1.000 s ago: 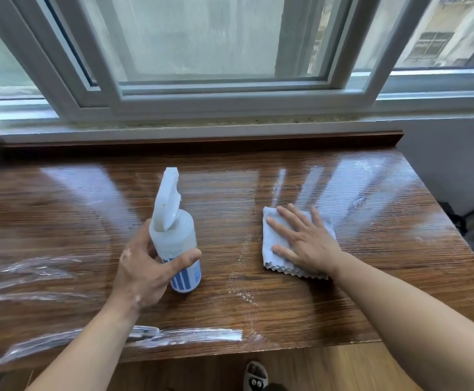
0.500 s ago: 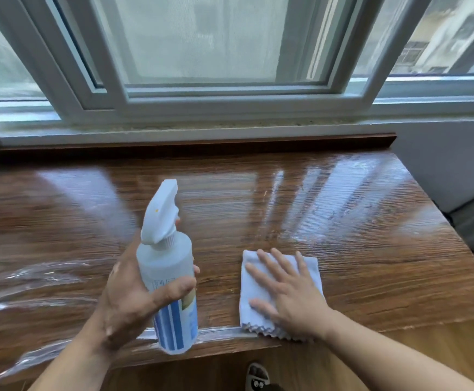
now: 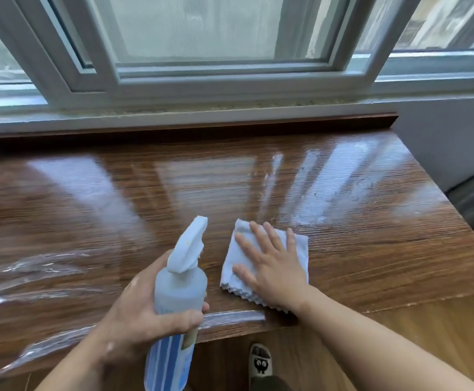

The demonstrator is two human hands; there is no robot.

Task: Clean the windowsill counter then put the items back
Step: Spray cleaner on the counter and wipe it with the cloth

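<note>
My left hand [image 3: 134,320] grips a pale blue spray bottle [image 3: 179,292] with a white trigger head, held tilted above the front edge of the glossy wooden windowsill counter [image 3: 371,249]. My right hand [image 3: 272,263] lies flat with spread fingers on a folded light blue cloth [image 3: 237,263], pressing it onto the counter near the front edge. Wet streaks shine on the wood to the right of the cloth and along the left front.
A white-framed sliding window [image 3: 202,74] runs behind the counter, with a dark wooden lip [image 3: 190,128] at the back. The counter's right edge drops off beside a grey wall [image 3: 442,136]. A slippered foot [image 3: 260,362] stands on the wooden floor below.
The bottle has been lifted off the counter and drawn toward me. My right hand has slid the cloth from mid-counter toward the front edge, then a little away from it.
</note>
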